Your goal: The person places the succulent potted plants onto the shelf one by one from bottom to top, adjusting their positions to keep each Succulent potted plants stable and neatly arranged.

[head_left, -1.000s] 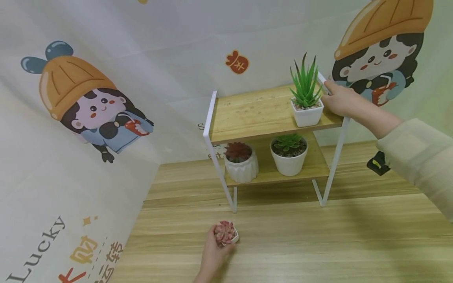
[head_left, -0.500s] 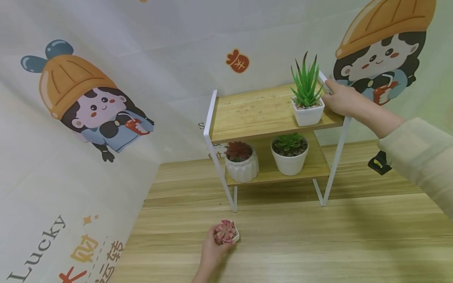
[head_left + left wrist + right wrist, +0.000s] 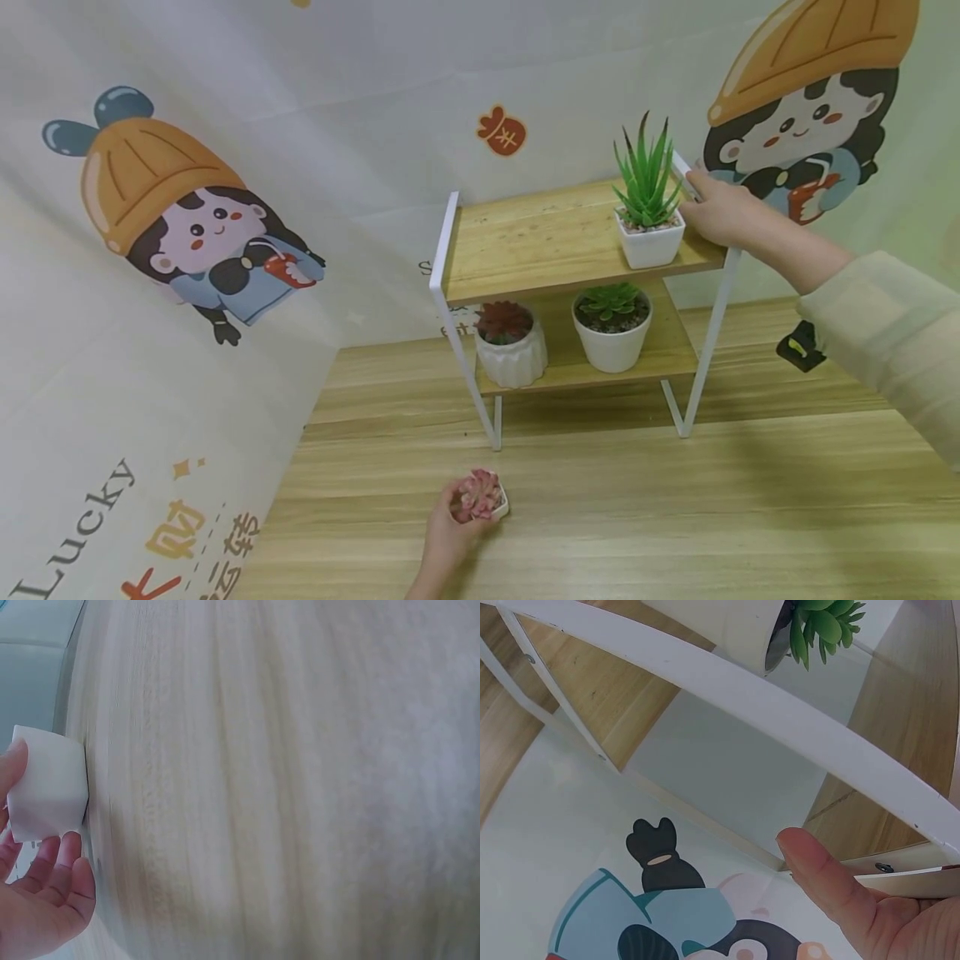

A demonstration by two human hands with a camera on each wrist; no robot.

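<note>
My left hand [image 3: 447, 533] holds a small white pot with a pink succulent [image 3: 480, 493] low in front of the shelf. In the left wrist view, the thumb and fingers lie on two sides of the white pot [image 3: 49, 784], whose base is against the wood surface. My right hand [image 3: 723, 210] grips the top right rail of a two-tier plant shelf [image 3: 536, 242]; its thumb [image 3: 821, 874] shows in the right wrist view, the other fingers mostly hidden. Beside that hand, a spiky green aloe in a square white pot [image 3: 651, 246] stands on the upper board.
On the lower board are a dark red succulent in a ribbed white pot [image 3: 513, 360] and a green succulent in a round white pot [image 3: 613, 346]. A cartoon-printed cloth [image 3: 390, 158] hangs behind and left. The shelf stands on a wood-grain surface [image 3: 600, 517].
The pink succulent has turned slightly and shifted a little to the right in my left hand. My right hand keeps its place on the shelf rail.
</note>
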